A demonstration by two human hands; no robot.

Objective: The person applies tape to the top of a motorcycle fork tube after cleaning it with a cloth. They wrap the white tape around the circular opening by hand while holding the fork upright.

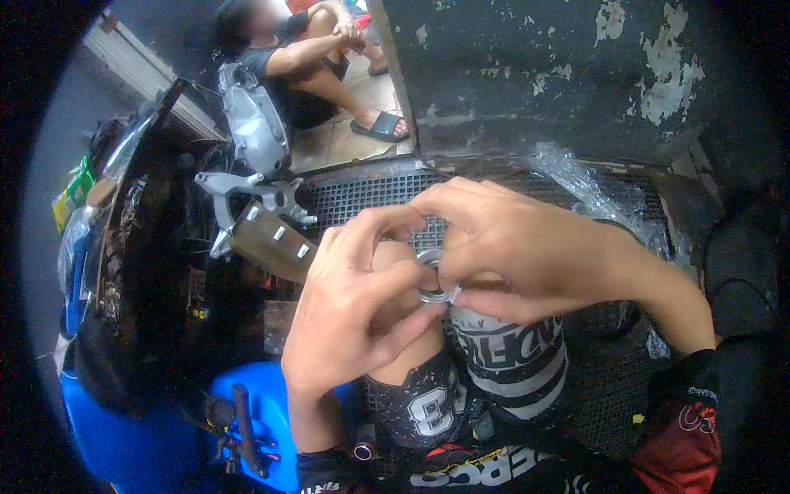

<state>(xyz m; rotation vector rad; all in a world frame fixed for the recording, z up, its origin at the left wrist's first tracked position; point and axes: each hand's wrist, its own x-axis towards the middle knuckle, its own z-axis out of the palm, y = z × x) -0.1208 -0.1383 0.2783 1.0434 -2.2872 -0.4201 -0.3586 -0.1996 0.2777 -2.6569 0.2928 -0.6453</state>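
A small silvery metal ring (429, 284), perhaps a bearing or a seal, is pinched between my two hands above my knees. My left hand (350, 284) grips its left side with thumb and fingertips. From the other side my right hand (514, 247) presses its thumb and bent fingers on the same ring. A tiny whitish bit (455, 293) shows by the right thumb tip; I cannot tell what it is. The curled fingers hide part of the ring.
A grey metal engine cover (253, 123) and a cast metal bracket (239, 193) stand at the far left. Clear plastic wrap (588, 185) lies on the black grid mat (358, 191). A blue plastic container (255, 387) sits near left. Another person (288, 62) sits beyond the doorway.
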